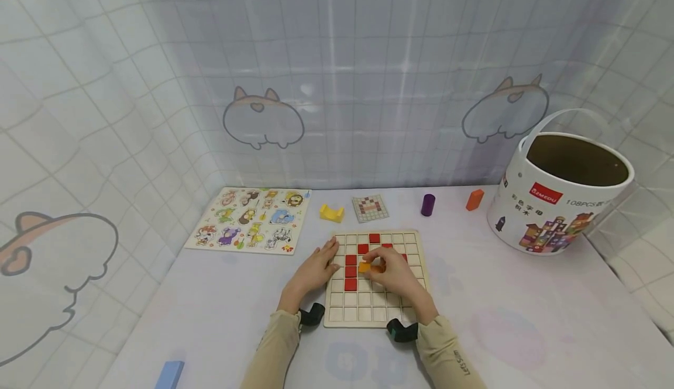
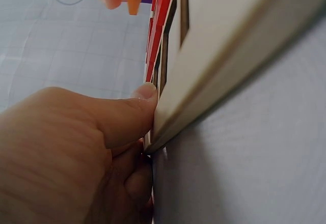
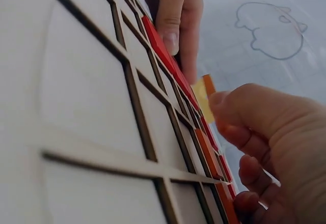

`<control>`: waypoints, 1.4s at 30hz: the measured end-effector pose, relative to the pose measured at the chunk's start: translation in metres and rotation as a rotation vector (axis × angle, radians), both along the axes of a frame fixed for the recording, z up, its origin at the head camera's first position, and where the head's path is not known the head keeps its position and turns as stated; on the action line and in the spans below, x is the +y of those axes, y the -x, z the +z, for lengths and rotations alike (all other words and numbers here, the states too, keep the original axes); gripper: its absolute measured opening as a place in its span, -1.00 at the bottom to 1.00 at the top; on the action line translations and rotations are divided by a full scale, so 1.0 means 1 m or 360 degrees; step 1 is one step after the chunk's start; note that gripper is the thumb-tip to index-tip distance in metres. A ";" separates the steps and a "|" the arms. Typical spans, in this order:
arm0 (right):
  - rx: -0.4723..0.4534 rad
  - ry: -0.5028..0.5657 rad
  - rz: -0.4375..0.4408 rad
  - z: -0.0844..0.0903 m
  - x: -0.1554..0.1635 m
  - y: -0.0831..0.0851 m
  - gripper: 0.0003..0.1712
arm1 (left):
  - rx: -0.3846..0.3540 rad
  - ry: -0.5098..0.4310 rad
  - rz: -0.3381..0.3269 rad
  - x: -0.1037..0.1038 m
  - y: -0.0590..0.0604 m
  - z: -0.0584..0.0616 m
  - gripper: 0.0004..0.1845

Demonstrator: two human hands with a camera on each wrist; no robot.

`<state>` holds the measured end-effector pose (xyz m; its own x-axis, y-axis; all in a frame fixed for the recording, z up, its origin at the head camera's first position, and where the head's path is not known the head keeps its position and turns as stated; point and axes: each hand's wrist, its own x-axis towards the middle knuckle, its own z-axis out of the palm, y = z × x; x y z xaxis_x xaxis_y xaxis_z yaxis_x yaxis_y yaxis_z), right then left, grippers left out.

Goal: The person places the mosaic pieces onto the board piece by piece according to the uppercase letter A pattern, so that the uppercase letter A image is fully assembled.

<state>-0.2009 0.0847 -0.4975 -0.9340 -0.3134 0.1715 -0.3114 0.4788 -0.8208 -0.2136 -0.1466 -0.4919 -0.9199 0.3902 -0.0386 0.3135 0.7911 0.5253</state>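
A wooden grid board (image 1: 337, 314) lies flat on the table with several red square tiles (image 1: 350, 284) set in its cells. My left hand (image 1: 315, 269) rests at the board's left edge, its thumb touching the rim in the left wrist view. Between thumb and fingertips, my right hand (image 1: 397, 272) pinches an orange square tile (image 1: 364, 267) over the cells beside the left red column. In the right wrist view that tile stands tilted above the board, and other orange tiles (image 3: 209, 152) sit in cells nearby. The right hand hides some cells in the head view.
Behind the board are a pattern card (image 1: 370, 208), a yellow arch block (image 1: 332, 213), a purple cylinder (image 1: 428, 205) and an orange block (image 1: 474, 200). An animal puzzle (image 1: 263, 216) lies back left, a white bucket (image 1: 513, 213) stands right, and a blue block (image 1: 169, 374) lies front left.
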 end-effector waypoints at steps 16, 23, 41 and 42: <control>-0.0021 -0.0141 -0.0050 -0.008 -0.005 -0.004 -0.70 | -0.0027 0.0000 0.0013 0.000 0.000 -0.002 -0.39; -0.0053 -0.0130 -0.0061 -0.006 -0.004 -0.004 -0.70 | -0.0026 -0.0011 0.0022 0.001 -0.001 -0.001 -0.38; -0.0067 -0.0080 -0.0042 -0.004 -0.002 -0.004 -0.71 | -0.0037 0.0008 0.0025 0.001 -0.001 0.002 -0.39; -0.0060 -0.0081 -0.0036 -0.004 -0.001 -0.004 -0.71 | -0.0038 0.0009 0.0027 0.002 -0.001 0.002 -0.39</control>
<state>-0.1968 0.0834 -0.5015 -0.9465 -0.2993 0.1202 -0.2690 0.5271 -0.8061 -0.2127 -0.1450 -0.4901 -0.9252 0.3743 -0.0629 0.2875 0.7992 0.5279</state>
